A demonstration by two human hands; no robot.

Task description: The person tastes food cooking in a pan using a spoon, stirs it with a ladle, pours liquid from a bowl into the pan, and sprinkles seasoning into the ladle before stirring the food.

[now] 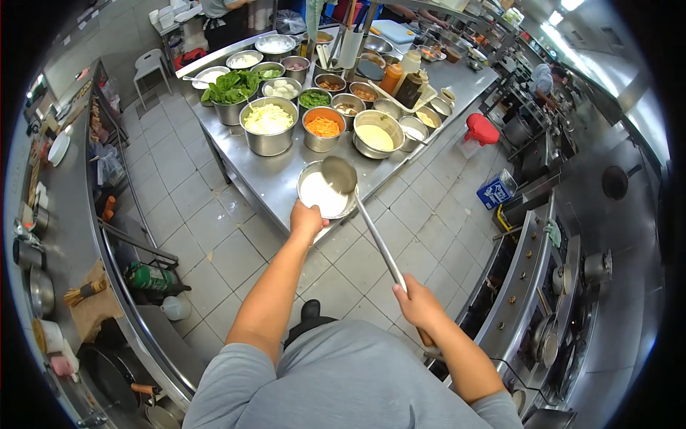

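Observation:
My left hand (307, 220) grips the near rim of a round metal bowl (299, 184) at the corner of the steel table. White contents (323, 197) fill the bowl; liquid or powder, I cannot tell. In my right hand (420, 309) is the long handle of a metal ladle (379, 243), its end near a brown grip below the hand. The ladle's round head tilts over the far right part of the bowl; whether it touches the contents is unclear. Beyond the bowl stand pots of shredded orange vegetable (322, 127), shredded pale vegetable (269, 119) and a yellow mixture (374, 137).
Leafy greens (233, 86), sauce bottles (391, 77) and several more metal containers crowd the steel table (251, 169). A stove (525, 268) runs along the right, a counter (68, 207) along the left. A co-worker (544, 80) stands at the far right.

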